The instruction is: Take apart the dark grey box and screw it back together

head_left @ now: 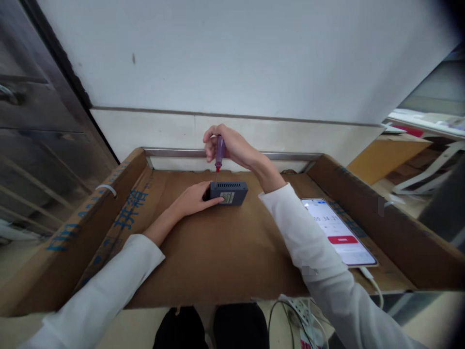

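Here, the right hand (227, 145) is closed around a small screwdriver (219, 154) with a translucent purple handle and a red collar, holding it upright with the thin tip pointing down at the top of a small dark blue-grey box (228, 192). The fingers wrap the handle from the far side and the thumb sits near its top, so the grip is narrow and firm on the tool. The tip appears to meet the box near its left rear edge, though the exact contact point is too small to tell.

The left hand (194, 198) lies flat on the work surface with the fingers pressed against the left end of the box, steadying it rather than enclosing it. The box has a row of vent slots along its top and a pale label on the side facing the camera. It sits towards the back of a brown cardboard tray (218, 252) with blue printed characters on its left wall.

A smartphone (339, 231) lies face up to the right, well apart from the box, showing a timer and a red button, with a white cable (374, 283) plugged into its near end.
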### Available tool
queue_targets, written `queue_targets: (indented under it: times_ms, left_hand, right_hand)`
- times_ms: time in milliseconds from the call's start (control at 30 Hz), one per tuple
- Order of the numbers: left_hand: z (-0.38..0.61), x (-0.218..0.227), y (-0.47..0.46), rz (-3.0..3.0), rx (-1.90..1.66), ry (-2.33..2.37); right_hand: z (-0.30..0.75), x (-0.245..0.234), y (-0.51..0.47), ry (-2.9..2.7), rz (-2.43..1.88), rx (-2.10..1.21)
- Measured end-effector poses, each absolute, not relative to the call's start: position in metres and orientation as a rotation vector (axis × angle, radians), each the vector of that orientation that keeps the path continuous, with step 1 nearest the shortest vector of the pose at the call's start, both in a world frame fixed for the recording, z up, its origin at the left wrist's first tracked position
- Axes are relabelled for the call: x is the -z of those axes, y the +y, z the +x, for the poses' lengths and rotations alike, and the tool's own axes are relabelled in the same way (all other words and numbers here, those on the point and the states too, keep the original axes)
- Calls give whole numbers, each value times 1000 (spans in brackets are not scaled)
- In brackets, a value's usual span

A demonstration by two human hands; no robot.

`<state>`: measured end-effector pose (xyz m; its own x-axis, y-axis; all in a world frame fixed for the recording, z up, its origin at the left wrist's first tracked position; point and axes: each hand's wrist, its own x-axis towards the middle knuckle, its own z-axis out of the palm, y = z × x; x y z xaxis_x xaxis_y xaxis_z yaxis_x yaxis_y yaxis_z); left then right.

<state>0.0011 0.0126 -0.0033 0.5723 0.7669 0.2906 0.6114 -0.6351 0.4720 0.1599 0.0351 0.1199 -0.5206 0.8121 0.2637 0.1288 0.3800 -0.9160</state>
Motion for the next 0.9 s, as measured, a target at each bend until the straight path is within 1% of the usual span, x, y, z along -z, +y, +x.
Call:
queue_targets:
  times_ms: [100,167,267,367,467,533,600,667,800,833,900]
  left_hand:
    - [1,3,12,2494,-675,1127]
    - [1,3,13,2496,-667,1128]
    - [0,4,13,2491,-677,1122]
    - [0,5,14,2489,-697,1107]
    - [0,5,14,2492,-691,1108]
    - [0,5,14,2492,-680,1114]
    - [1,5,14,2492,-680,1115]
    - [1,5,14,2495,-684,1114]
    - [1,6,15,2495,-692,1115]
    - [1,6,15,2492,-694,1116]
    - [1,6,15,2492,-692,1112]
  right_hand:
    - [161,-129,22,-2024,-1021,-652]
    - [161,-134,11,-2090,-1078,-423]
    - [160,-140,0,-2154,-1067,-269]
    - [165,-143,-1,-2208,-1002,-238]
    - [175,-146,5,-2240,-916,-327]
    - [181,-148,9,-2238,-849,-456]
    - [186,-149,13,-2229,-761,-663]
    - [187,-147,16,-2201,-659,-939]
    - [176,-137,22,-1991,-505,-1465]
    - [171,-134,23,-1920,-485,-1542]
    - [161,-128,25,-1804,-488,-1595]
